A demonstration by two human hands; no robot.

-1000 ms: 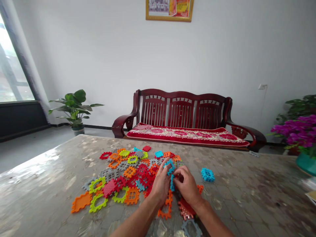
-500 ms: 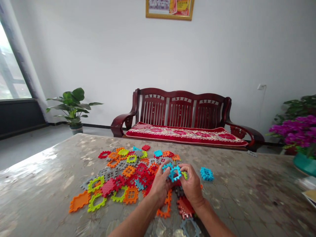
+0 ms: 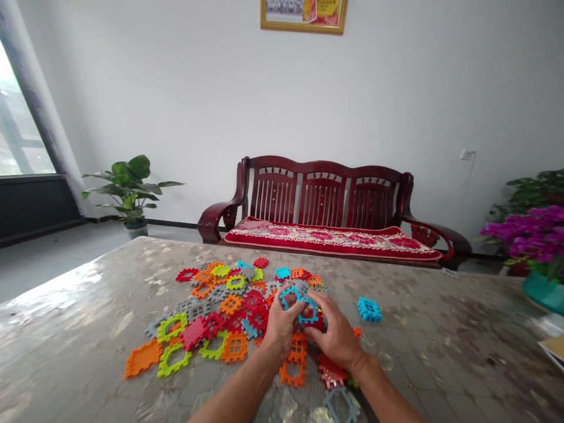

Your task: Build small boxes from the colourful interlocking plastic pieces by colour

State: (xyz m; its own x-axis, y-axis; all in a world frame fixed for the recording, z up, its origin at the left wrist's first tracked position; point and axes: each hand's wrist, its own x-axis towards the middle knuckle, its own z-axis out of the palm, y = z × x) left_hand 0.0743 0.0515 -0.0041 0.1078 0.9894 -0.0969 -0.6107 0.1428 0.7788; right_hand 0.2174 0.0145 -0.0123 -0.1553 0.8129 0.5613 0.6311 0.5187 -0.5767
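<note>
Two blue notched plastic building tiles, frame-like with openings, are held up over the pile, edge against edge. My left hand is closed on the left blue tile, its thumb lying across the front. At the right blue tile, my right hand has its fingers at the upper edge and its thumb lower down, gripping the side. I cannot tell whether the two tiles are fully joined. Below my hands lie orange window tiles, a red tile and a grey frame tile.
Loose tiles in red, orange, green and grey spread left of my hands, with an orange tile nearest the front. A small stack of blue tiles sits at right on the patterned table. Beyond stands a wooden bench. A teal flowerpot is far right.
My hands have tilted and turned the blue tiles slightly, moving them a little left. My right thumb has shifted down and away from the fingers.
</note>
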